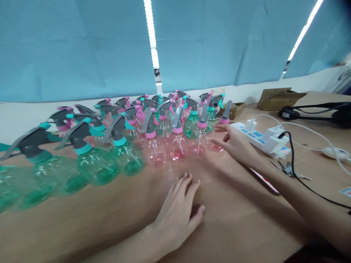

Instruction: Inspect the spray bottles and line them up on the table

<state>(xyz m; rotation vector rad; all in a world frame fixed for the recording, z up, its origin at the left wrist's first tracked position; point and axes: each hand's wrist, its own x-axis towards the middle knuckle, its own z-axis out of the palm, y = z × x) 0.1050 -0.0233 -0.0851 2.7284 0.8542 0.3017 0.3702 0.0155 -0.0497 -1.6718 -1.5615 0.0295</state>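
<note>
My left hand (178, 210) rests low over the brown tabletop (225, 226) with its fingers spread, holding nothing. In front of it stands a row of clear spray bottles with grey trigger heads. Nearest to that hand are a pink spray bottle (178, 144) and another pink spray bottle (156, 149). My right hand (233, 142) reaches across the upper body of the pink spray bottle (216, 147) at the row's right end. Its thumb and fingers are apart; whether they touch the bottle, I cannot tell. Green spray bottles, such as this one (128, 157), stand to the left.
More spray bottles crowd behind the front row. On the right lie a white power strip (260, 140) with chargers, keys (287, 168), a phone (264, 180), a white mouse (336, 152) and a black headband-like device (312, 112). Open cardboard boxes (278, 99) sit behind, before a blue curtain (203, 44).
</note>
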